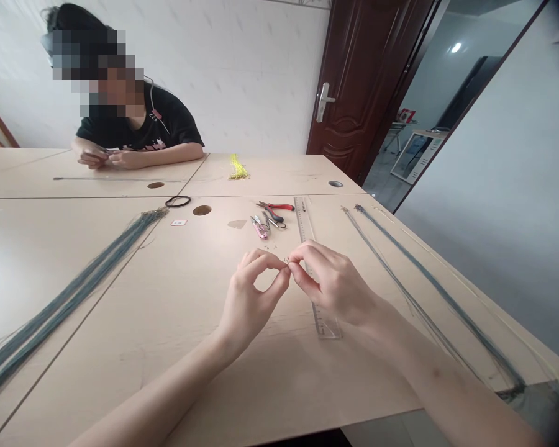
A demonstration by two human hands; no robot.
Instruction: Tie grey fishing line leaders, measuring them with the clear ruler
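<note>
My left hand [254, 292] and my right hand [328, 279] meet above the middle of the wooden table [177, 323]. Both pinch, thumb against forefinger, a tiny metal piece [287, 263] held between them; it is too small to name. My right hand hovers over a clear plastic ruler [307, 248] that lies lengthwise on the table. Just beyond my fingers lie small scissors [259, 227] and red-handled pliers [274, 210].
A thick bundle of dark green cords [74, 288] runs along the left, thinner cords [428, 292] along the right edge. A black ring [177, 201], a yellow bundle [237, 169] and cable holes lie further back. A person in black [140, 127] works at the far table.
</note>
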